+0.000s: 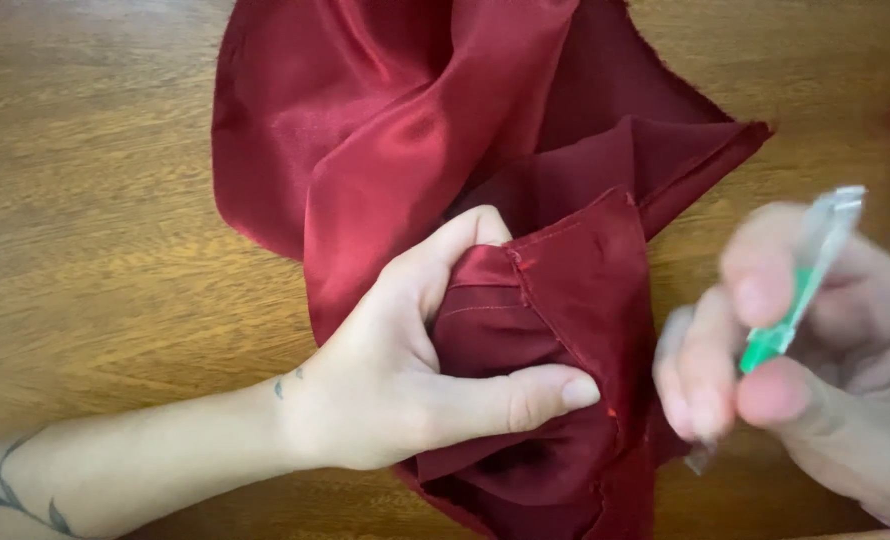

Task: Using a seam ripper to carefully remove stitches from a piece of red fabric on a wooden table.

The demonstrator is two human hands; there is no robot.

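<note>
A dark red satin cloth (405,130) lies bunched on a wooden table (95,200). My left hand (405,370) grips a fold of it near the bottom middle, with the thumb pressed across the fabric and the index finger curled over a stitched seam. My right hand (815,370), blurred with motion at the right, pinches a small green tool with a clear plastic cap (800,290), which looks like a seam ripper. The tool is just right of the cloth's edge and is not touching it.
The wooden table surface shows on the left and at the upper right of the cloth. The cloth has frayed raw edges at the upper right.
</note>
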